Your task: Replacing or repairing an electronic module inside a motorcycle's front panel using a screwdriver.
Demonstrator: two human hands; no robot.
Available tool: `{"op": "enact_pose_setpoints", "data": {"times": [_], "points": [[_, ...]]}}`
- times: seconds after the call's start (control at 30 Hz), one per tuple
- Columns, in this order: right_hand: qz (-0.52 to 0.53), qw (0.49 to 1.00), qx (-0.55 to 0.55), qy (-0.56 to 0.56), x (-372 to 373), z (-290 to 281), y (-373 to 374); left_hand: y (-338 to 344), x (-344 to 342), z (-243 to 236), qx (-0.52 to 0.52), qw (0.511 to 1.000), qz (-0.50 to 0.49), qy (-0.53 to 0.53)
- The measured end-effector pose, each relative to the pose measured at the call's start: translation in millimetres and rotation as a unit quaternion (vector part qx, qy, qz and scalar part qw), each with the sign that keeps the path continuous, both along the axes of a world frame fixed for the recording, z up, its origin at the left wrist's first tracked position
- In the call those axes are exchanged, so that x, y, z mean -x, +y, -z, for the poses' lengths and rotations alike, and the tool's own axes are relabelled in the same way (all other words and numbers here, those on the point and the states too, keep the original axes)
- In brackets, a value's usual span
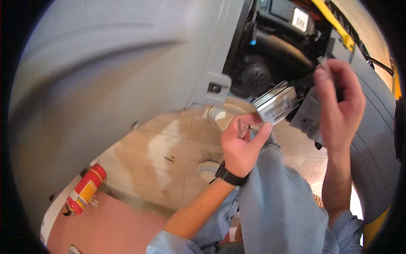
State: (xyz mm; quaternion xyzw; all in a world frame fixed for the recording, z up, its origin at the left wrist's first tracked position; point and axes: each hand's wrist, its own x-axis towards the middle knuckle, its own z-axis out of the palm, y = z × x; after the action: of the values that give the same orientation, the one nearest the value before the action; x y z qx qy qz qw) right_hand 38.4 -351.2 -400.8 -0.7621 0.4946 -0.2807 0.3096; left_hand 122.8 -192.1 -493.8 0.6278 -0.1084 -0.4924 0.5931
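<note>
As I look down from the head camera, I count two hands, one finned metal block, one grey bracket, one fire extinguisher and two shoes.

My landmark is the finned metal block (275, 103), a silver piece with close ribs, held up in front of a dark open vehicle cavity.

Left hand (242, 144): just below the block, thumb and fingers pinching its lower corner. A black watch band (228, 175) sits on that wrist.

Right hand (338, 99): right of the block, fingers curled and closed on the grey bracket (308, 118), which sits just beside the block's right end. Whether bracket and block touch, I cannot tell.

Grey door panel (105, 84): fills the view left of the block, one latch fitting (215, 87) at its edge.

Tyre (374, 161): far right of the block, behind the right forearm.

Below the block: tiled floor (165, 148), with one shoe (220, 116) near the block and the second shoe (208, 169) lower. Pale blue trouser leg (279, 199) runs down from under the left hand.

Red fire extinguisher (86, 189): well apart from the block, lower left, lying tilted on the floor.

Containers: only the cavity; its contents are too dark to count.
</note>
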Motion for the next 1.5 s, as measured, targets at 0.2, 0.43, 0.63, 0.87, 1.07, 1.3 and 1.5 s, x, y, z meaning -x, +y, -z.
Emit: {"op": "enact_pose_setpoints", "data": {"times": [0.2,0.43,0.63,0.87,1.07,1.3,1.5], "points": [[-0.069,0.997,-0.003,0.023,-2,19,-5,-6,-1,-1,0.016,0.998,-0.047,-0.03],[-0.12,0.979,-0.026,0.161,-4,26,-10,-5,-2,8,0.033,0.997,-0.004,-0.072],[-0.121,0.967,-0.002,0.223,-7,20,-14,-7,-4,8,0.028,0.998,-0.005,-0.059],[-0.05,0.977,0.067,0.194,-13,-2,-7,-8,-32,14,0.024,0.949,0.156,-0.274],[-0.054,0.978,0.001,0.202,-9,-6,-13,-5,-55,32,0.07,0.861,0.319,-0.391],[-0.056,0.968,-0.015,0.246,-6,-11,-16,-30,-66,21,-0.005,0.773,0.482,-0.413],[-0.043,0.97,-0.032,0.237,-8,-16,-25,-49,-70,9,-0.007,0.78,0.511,-0.362]]}}
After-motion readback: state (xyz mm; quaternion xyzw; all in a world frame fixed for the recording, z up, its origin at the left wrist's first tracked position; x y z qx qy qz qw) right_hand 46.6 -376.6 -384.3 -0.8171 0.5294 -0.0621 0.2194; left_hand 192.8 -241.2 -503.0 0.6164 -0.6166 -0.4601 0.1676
